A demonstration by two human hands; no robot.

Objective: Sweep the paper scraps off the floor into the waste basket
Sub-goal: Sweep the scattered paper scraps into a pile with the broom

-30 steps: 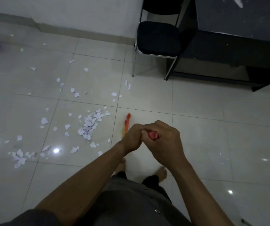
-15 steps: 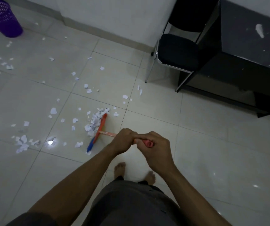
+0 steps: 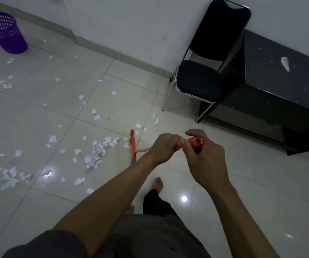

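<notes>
Head cam view: left hand [image 3: 162,148] and right hand [image 3: 206,161] both grip the broom [image 3: 132,148], the right at its red end. Its bristles sit on the floor [image 3: 252,183] just right of the scrap pile [image 3: 97,153]; purple waste basket [image 3: 6,32] far left.

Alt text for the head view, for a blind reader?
The left hand and right hand grip the handle of a red-orange broom whose head sits beside a pile of white paper scraps on the pale tiled floor. More scraps lie scattered toward a purple mesh waste basket at far left; a black chair stands by the wall.
</notes>
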